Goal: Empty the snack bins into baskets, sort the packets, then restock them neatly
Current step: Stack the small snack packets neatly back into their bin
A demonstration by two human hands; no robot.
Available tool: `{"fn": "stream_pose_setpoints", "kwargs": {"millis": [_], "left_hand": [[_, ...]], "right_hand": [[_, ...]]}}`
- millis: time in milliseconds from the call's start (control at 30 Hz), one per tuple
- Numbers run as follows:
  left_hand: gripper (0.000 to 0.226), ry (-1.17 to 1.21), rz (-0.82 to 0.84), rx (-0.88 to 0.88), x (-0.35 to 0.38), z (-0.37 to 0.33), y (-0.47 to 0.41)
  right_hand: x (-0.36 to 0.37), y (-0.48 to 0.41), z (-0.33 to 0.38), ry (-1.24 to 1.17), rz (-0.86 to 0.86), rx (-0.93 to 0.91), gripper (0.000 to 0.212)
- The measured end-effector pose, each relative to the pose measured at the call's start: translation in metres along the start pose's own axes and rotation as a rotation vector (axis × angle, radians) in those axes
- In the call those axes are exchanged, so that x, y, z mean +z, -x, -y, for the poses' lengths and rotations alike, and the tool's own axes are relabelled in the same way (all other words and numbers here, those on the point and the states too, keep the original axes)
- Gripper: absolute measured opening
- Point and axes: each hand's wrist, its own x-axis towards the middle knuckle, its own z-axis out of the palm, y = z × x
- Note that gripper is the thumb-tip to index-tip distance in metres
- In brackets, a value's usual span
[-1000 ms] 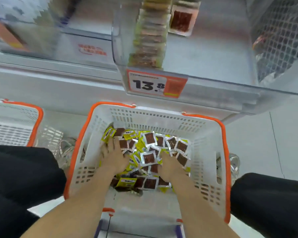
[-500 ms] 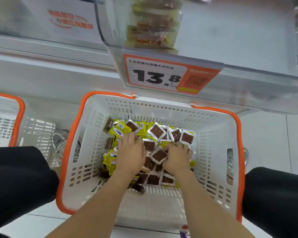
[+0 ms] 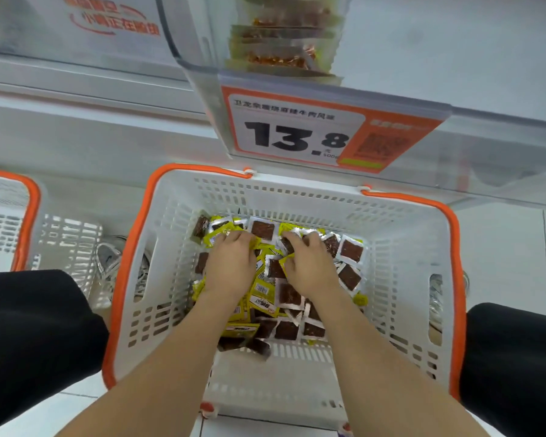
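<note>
Far left there's a second white basket point(image 3: 4, 216) with an orange rim, well apart from the action and not obviously holding anything from this angle.

The main orange-rimmed basket point(image 3: 401, 263) sits between the knees, and the whole heap of snack packets point(image 3: 265, 291) is in its far half; the near part of the floor is mostly bare.

Left hand point(image 3: 230, 266) is palm down on the left side of the heap, fingers curled forward and digging into the yellow packets at the far edge. Looks like it's raking or gathering a bunch, but I can't tell if it's actually closed on any one packet.

Right hand point(image 3: 309, 266) is just beside it, same deal: palm down, fingers bent over the packets near the far wall. Can't tell what it's pinching, if anything.

The key relation, I'd say: the packets lie directly under and just ahead of both hands, so neither hand is really nearer. The stragglers at the far right point(image 3: 350, 250) are closer to the right hand.

The packets are roughly square, so no real long axis, and they point every which way, some window side up, some yellow label up.

Up top, the clear snack bin point(image 3: 284, 42) over the 13.8 price tag point(image 3: 312, 134) already has a neat upright row in it.
</note>
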Motion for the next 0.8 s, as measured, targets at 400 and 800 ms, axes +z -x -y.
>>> {"fn": "stream_pose_setpoints", "kwargs": {"millis": [400,800], "left_hand": [[0.013,0.453,0.191,-0.043,-0.015,-0.003,-0.001],[0.060,0.055,0.169,0.027,0.010,0.004,0.011]], "right_hand": [[-0.001,0.013,-0.020,-0.158,-0.108,0.048,0.043],[0.022,0.060,-0.016,-0.413,-0.143,0.150,0.030]]}}
